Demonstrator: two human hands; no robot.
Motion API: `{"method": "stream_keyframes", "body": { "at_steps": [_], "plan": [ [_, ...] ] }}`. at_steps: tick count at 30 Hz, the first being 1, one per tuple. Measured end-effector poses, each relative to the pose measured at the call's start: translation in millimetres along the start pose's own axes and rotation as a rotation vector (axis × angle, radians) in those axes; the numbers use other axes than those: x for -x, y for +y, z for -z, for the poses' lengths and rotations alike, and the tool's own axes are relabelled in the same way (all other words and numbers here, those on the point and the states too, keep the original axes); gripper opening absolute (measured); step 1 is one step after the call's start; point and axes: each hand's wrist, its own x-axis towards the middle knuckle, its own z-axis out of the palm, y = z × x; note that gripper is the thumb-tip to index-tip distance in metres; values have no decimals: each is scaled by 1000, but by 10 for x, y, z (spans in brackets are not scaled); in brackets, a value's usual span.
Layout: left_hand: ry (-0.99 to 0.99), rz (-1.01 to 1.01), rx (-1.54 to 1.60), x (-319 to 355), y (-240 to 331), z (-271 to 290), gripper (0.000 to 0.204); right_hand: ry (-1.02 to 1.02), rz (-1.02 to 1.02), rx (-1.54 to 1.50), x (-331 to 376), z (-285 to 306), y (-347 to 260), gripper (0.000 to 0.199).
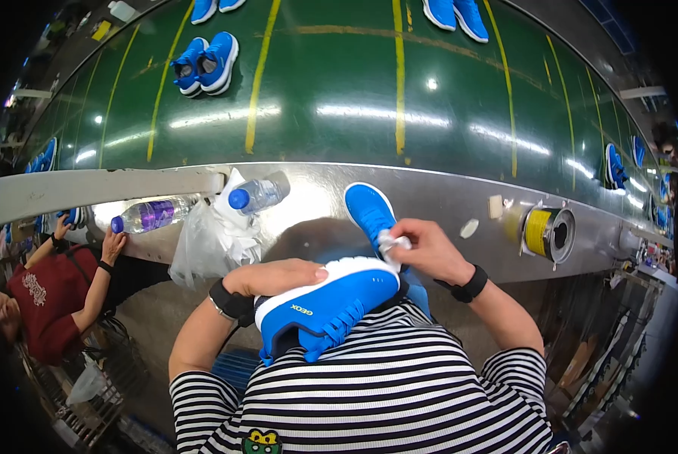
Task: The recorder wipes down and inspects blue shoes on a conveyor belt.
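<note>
A blue sneaker (339, 301) with a white sole lies on its side against my striped shirt. My left hand (282, 277) is closed on it, the fingers hidden beneath and the thumb pressed on the sole. My right hand (433, 251) pinches a crumpled white wipe (393, 244) close to the sneaker's toe; whether the wipe touches the sole, I cannot tell. Just beyond, a second blue sneaker (368, 209) rests on the metal ledge (316, 200), its rear part hidden behind the wipe and my right hand.
A green conveyor belt (339, 83) with yellow lines carries pairs of blue sneakers (206, 64). Along the ledge are a clear bottle (259, 195), a purple-labelled bottle (153, 216), a plastic bag (210, 242) and a yellow-banded can (548, 233). A metal bar (97, 191) and a co-worker (51, 291) are at left.
</note>
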Motion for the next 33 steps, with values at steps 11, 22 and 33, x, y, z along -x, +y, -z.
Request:
{"method": "stream_keyframes", "body": {
  "at_steps": [11,22,33],
  "plan": [
    [518,-220,304,-30,-439,102,37,789,279,113,-99,460,905,25],
    [615,-282,451,-154,-750,69,43,555,241,420,87,240,740,42],
    [579,-511,791,-667,-1247,239,39,267,39,-16,-366,-303,1065,42]
  ]
}}
